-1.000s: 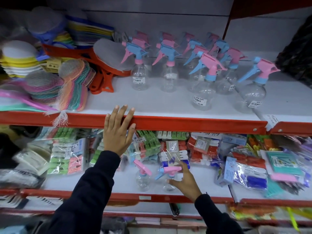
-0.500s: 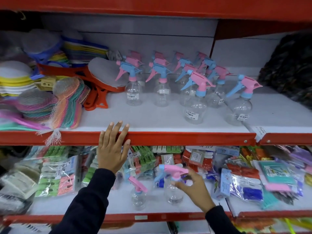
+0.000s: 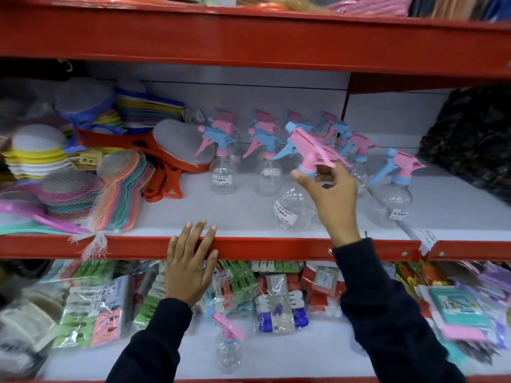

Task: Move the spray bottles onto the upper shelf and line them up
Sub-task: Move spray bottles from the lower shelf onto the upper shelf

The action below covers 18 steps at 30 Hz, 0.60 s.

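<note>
My right hand [image 3: 333, 196] grips a clear spray bottle [image 3: 293, 205] by the neck, under its pink-and-blue trigger head, and holds it tilted over the upper shelf [image 3: 249, 217]. Several spray bottles [image 3: 224, 172] with pink and blue heads stand there in rows behind it; one more [image 3: 394, 197] stands apart to the right. A single spray bottle [image 3: 228, 352] with a pink head stands on the lower shelf [image 3: 290, 360]. My left hand [image 3: 190, 264] lies flat against the red front rail [image 3: 276, 247] of the upper shelf, fingers spread.
Netted scrubbers [image 3: 91, 192], sponges [image 3: 36, 150] and orange brushes [image 3: 163, 172] crowd the upper shelf's left part. Bagged clothes pegs [image 3: 91, 313] and packets fill the back of the lower shelf. A red shelf beam [image 3: 249, 37] runs overhead. A dark bundle [image 3: 470, 145] sits far right.
My right hand has lifted the spray bottle from the lower shelf up over the upper shelf. The view has tilted upward; my left hand stays on the rail.
</note>
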Available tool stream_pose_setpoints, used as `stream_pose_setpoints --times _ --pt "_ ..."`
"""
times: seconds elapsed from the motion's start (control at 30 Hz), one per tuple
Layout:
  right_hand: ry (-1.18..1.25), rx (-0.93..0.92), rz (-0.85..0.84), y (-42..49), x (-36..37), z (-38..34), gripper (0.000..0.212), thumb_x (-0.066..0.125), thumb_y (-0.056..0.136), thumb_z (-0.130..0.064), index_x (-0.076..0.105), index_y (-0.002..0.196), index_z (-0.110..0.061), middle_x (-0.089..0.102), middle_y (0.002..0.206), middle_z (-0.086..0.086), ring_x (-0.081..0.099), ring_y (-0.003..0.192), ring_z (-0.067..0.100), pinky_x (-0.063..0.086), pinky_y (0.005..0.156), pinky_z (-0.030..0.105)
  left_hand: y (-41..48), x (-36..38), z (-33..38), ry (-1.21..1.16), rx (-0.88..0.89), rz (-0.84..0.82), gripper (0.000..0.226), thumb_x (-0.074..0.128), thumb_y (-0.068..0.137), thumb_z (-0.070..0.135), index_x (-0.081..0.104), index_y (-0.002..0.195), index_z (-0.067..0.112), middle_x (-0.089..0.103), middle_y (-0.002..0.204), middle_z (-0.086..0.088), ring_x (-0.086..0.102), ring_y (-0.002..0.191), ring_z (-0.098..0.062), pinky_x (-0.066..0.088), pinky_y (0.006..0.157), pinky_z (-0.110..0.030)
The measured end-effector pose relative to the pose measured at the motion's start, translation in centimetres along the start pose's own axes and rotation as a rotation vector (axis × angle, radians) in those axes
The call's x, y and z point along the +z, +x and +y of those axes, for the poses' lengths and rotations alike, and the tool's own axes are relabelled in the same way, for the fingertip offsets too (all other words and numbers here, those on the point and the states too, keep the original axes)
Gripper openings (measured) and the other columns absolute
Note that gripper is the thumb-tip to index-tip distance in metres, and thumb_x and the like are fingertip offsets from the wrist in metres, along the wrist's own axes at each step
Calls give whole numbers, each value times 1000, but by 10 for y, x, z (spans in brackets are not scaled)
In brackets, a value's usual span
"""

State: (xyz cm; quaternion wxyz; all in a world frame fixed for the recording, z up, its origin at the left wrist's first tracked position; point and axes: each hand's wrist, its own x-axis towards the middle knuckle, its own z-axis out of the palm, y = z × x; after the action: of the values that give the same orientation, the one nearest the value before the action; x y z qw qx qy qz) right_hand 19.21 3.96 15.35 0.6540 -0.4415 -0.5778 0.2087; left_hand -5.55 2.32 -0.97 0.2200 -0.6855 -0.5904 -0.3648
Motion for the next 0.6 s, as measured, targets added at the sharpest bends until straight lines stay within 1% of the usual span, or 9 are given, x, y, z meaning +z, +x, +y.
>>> stream_pose_setpoints --times 0.07,0.13,0.17,0.2,0.27,0.33,0.4,0.47,0.6 --pt "-24 20 19 8 19 12 29 80 69 -32 56 83 -25 58 81 -4 52 72 11 41 60 10 0 0 -1 -5 -1 -7 46 25 100 41 37 142 26 44 143 -4 23 142 -20 5 119 -34" --pt "-40 23 30 13 36 25 30 81 69 -30 53 79 -26 59 85 5 52 75 18 43 64 18 0 1 -1 -4 -2 -5 46 25 100 42 37 141 26 43 143 -3 23 141 -19 5 118 -33" --pt "-55 14 38 15 43 30 30 81 69 -29 54 80 -23 60 87 8 52 74 20 43 63 21 0 1 -1 -3 -1 -3 46 24 100 42 37 141 26 44 143 -2 24 141 -19 5 118 -33" --pt "-78 -2 46 16 50 35 30 81 69 -28 55 82 -19 60 87 10 52 73 20 42 63 21 0 1 -1 -4 1 0 45 25 100 41 38 141 26 44 143 -2 24 141 -20 5 118 -33" --pt "-122 -32 54 18 60 44 33 81 70 -27 57 86 -10 57 86 9 49 70 17 37 60 17 0 2 -1 -5 6 5 45 25 100 41 37 141 26 42 143 -1 23 141 -19 5 119 -33" --pt "-146 -39 48 18 66 52 35 80 71 -28 58 88 -6 54 86 7 48 71 17 36 62 18 0 2 -2 -8 9 11 46 25 100 42 36 142 27 40 144 0 22 141 -18 4 119 -33" --pt "-179 -35 51 19 68 57 37 79 72 -30 58 91 -7 53 89 5 51 75 18 40 68 23 1 3 -2 -7 9 18 46 24 100 42 35 142 27 38 145 1 21 142 -17 4 119 -33" --pt "-195 -25 63 20 69 58 37 78 73 -31 59 93 -7 52 92 5 54 77 20 47 73 31 0 4 -2 1 8 23 46 24 100 42 34 142 28 38 145 1 19 143 -15 4 119 -33" --pt "-219 -18 81 19 70 56 30 78 74 -30 62 90 -11 57 91 4 60 78 21 52 75 39 0 7 -4 11 9 40 46 25 100 42 34 143 28 38 145 1 12 146 -11 4 119 -34"
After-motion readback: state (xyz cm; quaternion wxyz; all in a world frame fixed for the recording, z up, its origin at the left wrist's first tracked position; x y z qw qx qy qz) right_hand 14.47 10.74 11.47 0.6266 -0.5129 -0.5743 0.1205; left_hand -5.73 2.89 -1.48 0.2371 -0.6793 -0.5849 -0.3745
